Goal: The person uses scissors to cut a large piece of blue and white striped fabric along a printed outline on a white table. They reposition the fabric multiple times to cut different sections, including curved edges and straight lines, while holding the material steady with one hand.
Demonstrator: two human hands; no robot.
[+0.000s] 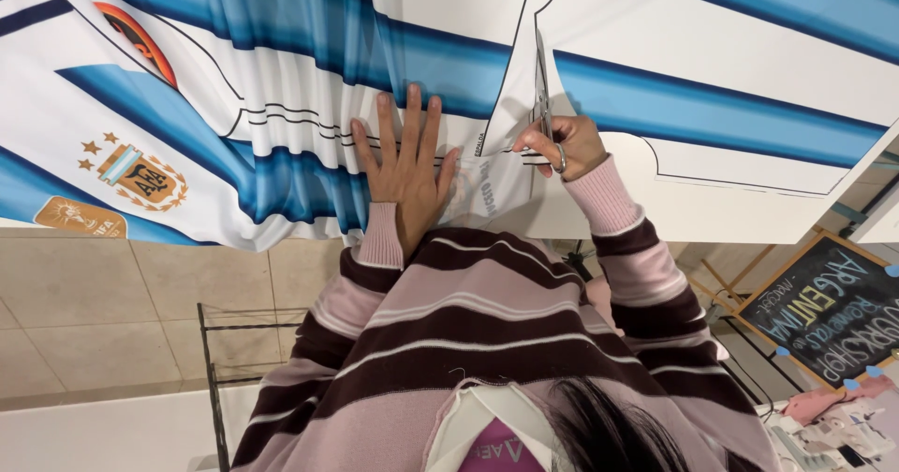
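Counted on the counter: two hands, one scissors, one printed fabric.

Two hands (405,158) (562,146) sit near centre; one pair of scissors (542,93) points to twelve o'clock; one blue-and-white striped fabric (712,107) carries one crest (140,178) at nine o'clock; one chalkboard (829,308) stands at four o'clock.

Scissors (542,97) handles hidden in right hand (562,144); fabric (712,51) cut by edges.
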